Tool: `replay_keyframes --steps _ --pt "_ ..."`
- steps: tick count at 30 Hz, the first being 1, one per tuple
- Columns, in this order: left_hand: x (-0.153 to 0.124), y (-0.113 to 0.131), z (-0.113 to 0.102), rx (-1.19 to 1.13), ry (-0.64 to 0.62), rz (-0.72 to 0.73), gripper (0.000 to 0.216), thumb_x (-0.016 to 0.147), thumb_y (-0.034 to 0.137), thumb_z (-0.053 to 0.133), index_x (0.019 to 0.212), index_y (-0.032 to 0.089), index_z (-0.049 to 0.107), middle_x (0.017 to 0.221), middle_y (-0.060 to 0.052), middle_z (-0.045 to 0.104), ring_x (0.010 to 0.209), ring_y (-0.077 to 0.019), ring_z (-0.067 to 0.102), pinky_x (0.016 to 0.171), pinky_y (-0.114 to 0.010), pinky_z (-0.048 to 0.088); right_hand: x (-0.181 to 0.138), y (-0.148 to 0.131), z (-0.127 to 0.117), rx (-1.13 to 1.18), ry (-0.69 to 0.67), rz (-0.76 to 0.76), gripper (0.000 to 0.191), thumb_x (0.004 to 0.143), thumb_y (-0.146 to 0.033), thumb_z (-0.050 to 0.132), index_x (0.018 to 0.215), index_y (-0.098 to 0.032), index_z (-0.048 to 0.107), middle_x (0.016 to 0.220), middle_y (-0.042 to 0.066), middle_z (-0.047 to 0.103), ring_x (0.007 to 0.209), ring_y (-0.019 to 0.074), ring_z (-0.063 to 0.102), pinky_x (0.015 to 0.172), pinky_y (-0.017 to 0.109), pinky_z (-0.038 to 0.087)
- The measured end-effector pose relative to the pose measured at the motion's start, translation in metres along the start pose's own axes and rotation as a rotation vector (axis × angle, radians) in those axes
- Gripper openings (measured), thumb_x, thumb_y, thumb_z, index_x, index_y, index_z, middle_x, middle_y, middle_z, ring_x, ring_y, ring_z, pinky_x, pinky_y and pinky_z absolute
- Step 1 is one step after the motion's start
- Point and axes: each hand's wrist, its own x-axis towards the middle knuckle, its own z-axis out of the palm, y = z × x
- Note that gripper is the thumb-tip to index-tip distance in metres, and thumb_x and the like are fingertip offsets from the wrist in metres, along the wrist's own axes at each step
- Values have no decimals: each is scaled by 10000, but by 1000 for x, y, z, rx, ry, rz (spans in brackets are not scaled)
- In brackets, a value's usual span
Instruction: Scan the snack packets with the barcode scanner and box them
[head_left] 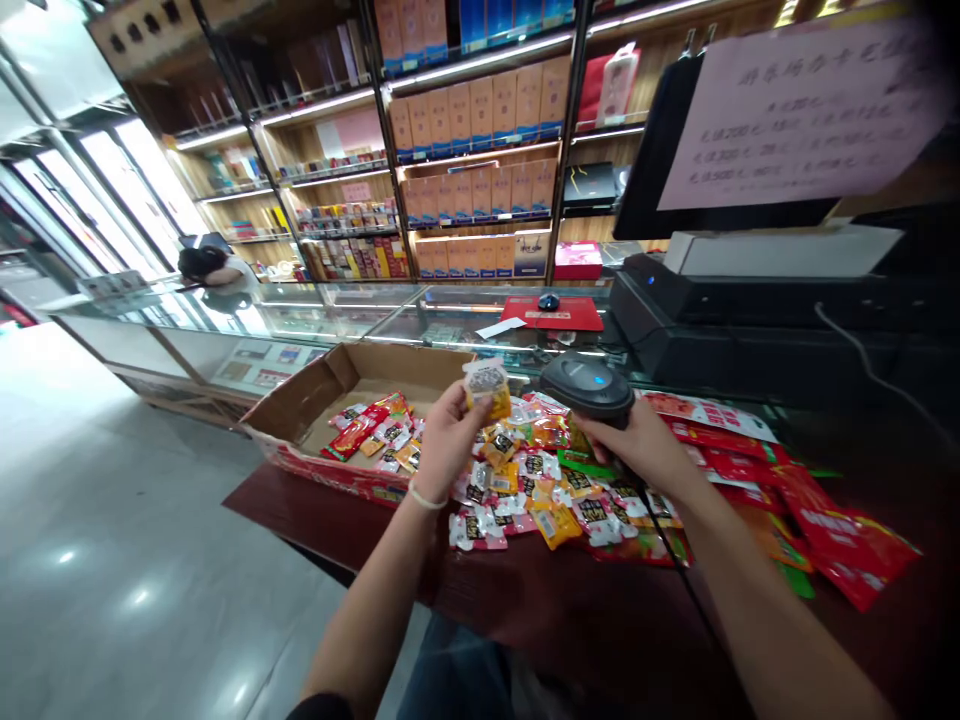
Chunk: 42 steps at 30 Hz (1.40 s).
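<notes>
Now, I see the snack packet [487, 385] lifted above the right end of the cardboard box [300, 400]. It stands upright, its long axis about vertical, with the white sealed end up and the yellow end down. Just right of it, near but apart, is the dark head of the scanner [587, 387].

Right of the box, the pile of packets [540, 490] covers the table [525, 600]. A bare dark strip remains at the table's near edge. Left of the box there is open floor, and behind it runs the glass counter [337, 310].

My left hand [446, 440] is closed on the packet's lower part, pinched between thumb and fingers. My right hand [637, 445] is wrapped around the scanner's handle.
</notes>
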Motion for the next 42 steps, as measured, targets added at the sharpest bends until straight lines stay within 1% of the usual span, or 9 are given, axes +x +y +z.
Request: replay_keyframes --steps 4,8,13,20,23,26,30,35,42 --pt "8 23 -78 590 161 176 286 885 338 594 1134 217 667 1080 -51 723 987 -213 667 903 -335 523 5 -6 26 57 -54 38 406 782 -553 628 605 -215 491 436 -11 512 386 106 420 405 247 328" --pt "17 16 -146 1046 300 180 359 889 218 528 1234 218 627 1199 -76 689 1120 -251 632 1007 -394 469 13 -10 50 88 -93 4 367 774 -547 639 676 -216 513 463 -16 529 413 121 465 434 258 381" --pt "22 4 -172 1164 253 133 437 849 148 512 1278 157 594 1305 -119 625 1229 -258 570 1075 -422 428 19 -7 68 87 -139 -6 360 749 -552 660 791 -215 539 509 -15 561 437 146 511 435 273 410" --pt "18 6 -162 1149 233 176 309 906 241 490 1147 191 678 1109 -81 721 1051 -230 664 950 -384 509 14 -2 53 87 -63 21 343 741 -521 678 830 -214 552 514 -24 563 454 157 536 460 281 429" --pt "16 12 -144 1130 215 251 304 925 280 485 1148 204 676 1113 -71 718 1045 -221 661 940 -371 510 13 5 37 24 -19 48 318 758 -501 673 814 -216 543 511 -21 569 456 158 541 457 275 419" --pt "12 22 -106 1080 128 338 294 935 286 483 1149 208 669 1116 -66 712 1035 -208 656 944 -357 503 13 14 18 47 3 59 318 773 -504 666 802 -220 527 513 -24 566 452 153 540 455 271 416" --pt "3 24 -35 994 -58 458 281 937 228 474 1151 220 656 1151 -64 691 1085 -206 624 991 -362 469 12 24 -4 80 33 42 316 786 -508 655 802 -228 510 500 -48 529 425 135 502 446 264 391" --pt "-4 -19 23 919 -267 424 288 927 191 463 1148 224 645 1132 -82 678 1084 -232 604 982 -378 463 6 25 -21 29 48 54 312 778 -506 654 771 -233 503 513 -41 530 420 133 485 431 266 368" --pt "4 -91 23 1249 -390 93 396 832 261 625 1221 184 601 1192 -162 585 1118 -305 551 977 -426 442 0 18 -28 80 -3 75 312 756 -480 685 736 -233 496 519 -44 520 418 124 477 424 263 348"
